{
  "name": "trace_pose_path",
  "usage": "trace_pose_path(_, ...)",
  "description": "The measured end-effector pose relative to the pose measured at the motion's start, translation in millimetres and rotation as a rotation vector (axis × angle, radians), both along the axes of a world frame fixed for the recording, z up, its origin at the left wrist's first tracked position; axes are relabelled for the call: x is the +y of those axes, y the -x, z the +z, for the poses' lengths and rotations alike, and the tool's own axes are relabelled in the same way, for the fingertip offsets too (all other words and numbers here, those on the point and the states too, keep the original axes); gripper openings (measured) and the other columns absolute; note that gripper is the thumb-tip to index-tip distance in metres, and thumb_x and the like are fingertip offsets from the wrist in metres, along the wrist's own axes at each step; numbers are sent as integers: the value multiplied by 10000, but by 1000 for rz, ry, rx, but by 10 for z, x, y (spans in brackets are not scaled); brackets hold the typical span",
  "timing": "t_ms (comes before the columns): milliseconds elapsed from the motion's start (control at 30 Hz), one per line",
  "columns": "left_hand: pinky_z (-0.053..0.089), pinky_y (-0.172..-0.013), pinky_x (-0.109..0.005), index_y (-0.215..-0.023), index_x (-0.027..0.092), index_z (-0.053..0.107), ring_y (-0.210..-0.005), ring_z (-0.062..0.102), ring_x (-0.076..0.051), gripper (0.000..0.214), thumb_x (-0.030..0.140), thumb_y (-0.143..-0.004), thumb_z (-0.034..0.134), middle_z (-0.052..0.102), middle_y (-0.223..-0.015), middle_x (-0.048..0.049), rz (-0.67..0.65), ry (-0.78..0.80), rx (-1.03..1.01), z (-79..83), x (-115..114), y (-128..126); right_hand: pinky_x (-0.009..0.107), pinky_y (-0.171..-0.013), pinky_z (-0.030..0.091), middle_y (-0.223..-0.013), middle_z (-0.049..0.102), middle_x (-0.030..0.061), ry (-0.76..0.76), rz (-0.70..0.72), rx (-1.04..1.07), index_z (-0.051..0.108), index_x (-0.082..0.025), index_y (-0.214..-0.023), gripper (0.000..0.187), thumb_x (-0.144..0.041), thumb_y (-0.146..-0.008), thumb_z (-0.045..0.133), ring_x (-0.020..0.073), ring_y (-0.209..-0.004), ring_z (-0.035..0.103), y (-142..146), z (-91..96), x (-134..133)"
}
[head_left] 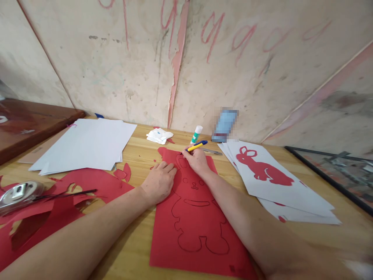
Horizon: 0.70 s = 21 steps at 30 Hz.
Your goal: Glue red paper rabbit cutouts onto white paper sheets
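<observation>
A red paper sheet (201, 237) with a drawn rabbit outline lies on the wooden table (136, 249) in front of me. My left hand (159, 181) rests flat on the sheet's upper left edge, fingers together and stretched out. My right hand (197, 159) is closed round a yellow and blue utility knife (197, 146), its tip down at the top of the outline near the rabbit's ear.
White sheets with a red rabbit cut-out (262, 169) lie at the right. A stack of white paper (87, 146) sits at the back left, red scraps (58, 206) and a metal tape dispenser (19, 193) at the left. A glue stick (196, 134), tissue (159, 135) and framed glass (335, 171) are nearby.
</observation>
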<state>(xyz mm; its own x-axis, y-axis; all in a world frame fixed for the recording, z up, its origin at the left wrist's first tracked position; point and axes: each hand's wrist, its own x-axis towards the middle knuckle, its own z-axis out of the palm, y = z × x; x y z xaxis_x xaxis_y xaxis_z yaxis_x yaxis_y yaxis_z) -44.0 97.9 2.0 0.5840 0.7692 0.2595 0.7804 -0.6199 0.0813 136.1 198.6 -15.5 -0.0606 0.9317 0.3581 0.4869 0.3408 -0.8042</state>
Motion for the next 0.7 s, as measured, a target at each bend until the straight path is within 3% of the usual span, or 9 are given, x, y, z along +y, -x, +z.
trace_pose_path(700,451,-865,-408,-1065,142,610,-955,510,-259,248,141,-935,399,626,-1071,-117,1,25,-5,17,-7,-4,303,-669,459,-609,617,17,-2,-49,-28,567,-219,-676,145,-351,-734,548,211,-695,621,8,22,-22)
